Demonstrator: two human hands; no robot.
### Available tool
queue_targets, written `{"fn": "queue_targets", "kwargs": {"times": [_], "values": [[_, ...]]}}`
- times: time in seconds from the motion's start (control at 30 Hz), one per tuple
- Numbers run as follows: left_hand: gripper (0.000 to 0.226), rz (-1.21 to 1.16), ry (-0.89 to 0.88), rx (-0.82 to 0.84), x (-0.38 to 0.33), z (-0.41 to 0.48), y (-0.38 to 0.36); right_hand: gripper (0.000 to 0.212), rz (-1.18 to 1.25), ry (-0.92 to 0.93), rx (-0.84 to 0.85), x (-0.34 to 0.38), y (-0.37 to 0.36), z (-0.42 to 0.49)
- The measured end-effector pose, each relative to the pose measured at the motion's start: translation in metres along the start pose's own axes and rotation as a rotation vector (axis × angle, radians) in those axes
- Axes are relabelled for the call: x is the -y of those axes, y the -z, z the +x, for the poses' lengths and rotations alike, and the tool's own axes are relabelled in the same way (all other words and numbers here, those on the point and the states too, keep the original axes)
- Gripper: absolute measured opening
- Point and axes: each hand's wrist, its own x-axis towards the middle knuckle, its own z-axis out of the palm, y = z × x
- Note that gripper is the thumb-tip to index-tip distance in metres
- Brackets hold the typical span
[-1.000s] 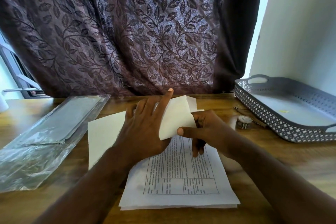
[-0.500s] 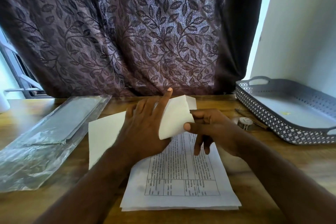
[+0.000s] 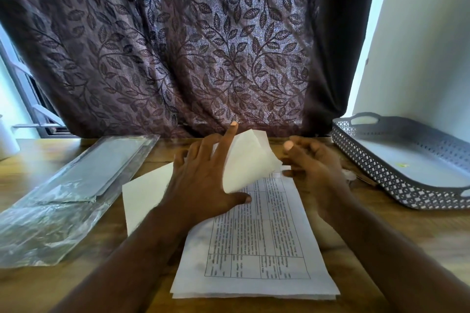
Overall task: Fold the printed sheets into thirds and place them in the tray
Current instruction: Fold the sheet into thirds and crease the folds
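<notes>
Over the stack [image 3: 254,249], R hand [image 3: 312,162] has let go, seemingly slack (blurred); L hand [image 3: 201,180] flat, pressing sheet [image 3: 250,160].

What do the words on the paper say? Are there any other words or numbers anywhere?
Printed sheet: rows of small print in a table, too blurred to read.
Tray: no words; one tiny yellow speck inside, too small to tell.
Plastic sleeve: no words show.
</notes>
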Motion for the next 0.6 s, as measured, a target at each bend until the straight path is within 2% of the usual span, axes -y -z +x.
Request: {"fn": "queue_targets", "kwargs": {"times": [0.07,0.1,0.2,0.3,0.47,0.6], "values": [[0.137,-0.004,-0.010,-0.011,-0.002,-0.002,-0.001,0.075,0.059,-0.223,0.171,-0.006,-0.008,-0.002],[0.137,-0.010,-0.014,-0.005,-0.003,-0.002,-0.002,0.080,0.062,-0.289,0.238,-0.008,-0.012,-0.005],[0.139,-0.022,0.000,0.041,-0.006,-0.001,-0.003,0.061,0.062,-0.297,0.304,-0.015,-0.019,-0.008],[0.136,-0.091,0.032,0.085,-0.007,0.001,0.003,0.046,0.101,-0.272,0.265,-0.016,-0.020,-0.008],[0.095,-0.215,0.153,0.071,0.008,0.005,0.012,0.026,0.285,-0.306,0.168,-0.009,-0.015,-0.004],[0.082,-0.385,0.293,0.048,0.022,0.007,0.018,0.026,0.313,-0.304,0.061,-0.010,-0.011,0.002]]}}
